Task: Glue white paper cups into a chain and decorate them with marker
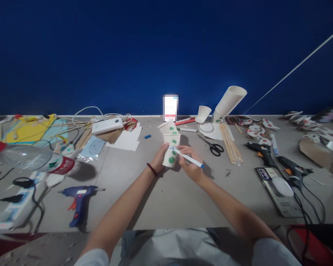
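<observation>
White paper with green dots forms the cup (pixel 168 159) held above the grey worktop (pixel 144 207), its side grasped in the grip of the left hand (pixel 160 158), which wears a dark red beaded bracelet (pixel 152 169). The right hand (pixel 191 164) has its grip closed around a slim white marker with a blue end (pixel 193 160), the tip at the cup's side beside a short blue curved line. A small blue cap (pixel 147 136) lies beyond the left hand, and black-handled scissors (pixel 215 149) rest beyond the right.
</observation>
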Tool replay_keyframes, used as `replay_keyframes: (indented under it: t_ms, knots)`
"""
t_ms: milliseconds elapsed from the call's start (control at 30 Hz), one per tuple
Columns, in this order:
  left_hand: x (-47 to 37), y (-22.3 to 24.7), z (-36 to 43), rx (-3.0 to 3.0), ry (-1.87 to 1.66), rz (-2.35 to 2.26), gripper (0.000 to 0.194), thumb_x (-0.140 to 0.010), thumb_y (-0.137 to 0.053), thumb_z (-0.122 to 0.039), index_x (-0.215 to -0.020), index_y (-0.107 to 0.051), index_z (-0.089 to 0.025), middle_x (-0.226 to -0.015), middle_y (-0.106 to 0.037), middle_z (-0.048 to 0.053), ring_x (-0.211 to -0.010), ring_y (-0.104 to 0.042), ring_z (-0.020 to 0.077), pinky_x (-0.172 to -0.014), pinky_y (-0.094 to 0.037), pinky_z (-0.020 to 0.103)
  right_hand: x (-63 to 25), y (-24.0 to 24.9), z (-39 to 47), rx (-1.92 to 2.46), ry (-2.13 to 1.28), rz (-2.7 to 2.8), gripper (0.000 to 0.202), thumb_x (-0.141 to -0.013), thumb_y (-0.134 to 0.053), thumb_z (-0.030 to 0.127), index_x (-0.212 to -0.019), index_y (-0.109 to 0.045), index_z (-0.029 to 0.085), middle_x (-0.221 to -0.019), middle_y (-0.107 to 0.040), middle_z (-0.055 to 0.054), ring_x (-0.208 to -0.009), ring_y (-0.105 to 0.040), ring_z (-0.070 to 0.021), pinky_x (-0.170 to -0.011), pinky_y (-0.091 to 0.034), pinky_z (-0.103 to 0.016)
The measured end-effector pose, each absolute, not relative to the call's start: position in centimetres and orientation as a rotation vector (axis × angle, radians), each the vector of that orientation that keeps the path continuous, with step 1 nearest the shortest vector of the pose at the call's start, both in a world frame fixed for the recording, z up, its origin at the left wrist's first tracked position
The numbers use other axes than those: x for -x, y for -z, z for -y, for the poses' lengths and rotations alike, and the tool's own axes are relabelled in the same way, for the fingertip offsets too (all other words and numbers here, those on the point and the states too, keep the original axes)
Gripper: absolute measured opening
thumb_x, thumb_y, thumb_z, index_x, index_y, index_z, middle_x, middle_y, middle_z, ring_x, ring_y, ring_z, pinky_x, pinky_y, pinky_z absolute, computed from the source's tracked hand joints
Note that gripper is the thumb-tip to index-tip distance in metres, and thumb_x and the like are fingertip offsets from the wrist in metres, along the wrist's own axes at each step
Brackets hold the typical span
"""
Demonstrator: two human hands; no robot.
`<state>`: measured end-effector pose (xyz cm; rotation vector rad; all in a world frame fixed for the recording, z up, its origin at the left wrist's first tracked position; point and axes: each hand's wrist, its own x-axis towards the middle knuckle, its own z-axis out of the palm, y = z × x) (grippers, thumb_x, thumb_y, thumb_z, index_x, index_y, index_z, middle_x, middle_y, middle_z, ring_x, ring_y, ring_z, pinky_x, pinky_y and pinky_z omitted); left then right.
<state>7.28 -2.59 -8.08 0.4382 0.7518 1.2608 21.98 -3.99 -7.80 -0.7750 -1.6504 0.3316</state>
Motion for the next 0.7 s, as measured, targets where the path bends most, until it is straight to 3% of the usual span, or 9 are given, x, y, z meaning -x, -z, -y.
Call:
replay_keyframes:
  t_ms: [700]
  knots:
    - [-7.29, 7.65, 2.63, -0.412, -1.226, -0.722, 0.031, -0.082, -0.077, -0.038, -0.098, -0.066, -0.014, -0.086, -0.075, 0.006, -0.070, -0.072, 0.0168, -0.066, -0.058, 0.026, -22.17, 8.29, 3.88, 0.762, -0.355, 1.629, 0.009, -0.092, -0.063, 0.018, -0.096, -0.059, 0.025, -0.101, -0.079, -0.008, -0.097, -0.079, -0.0249, -0.081, -0.066, -0.041]
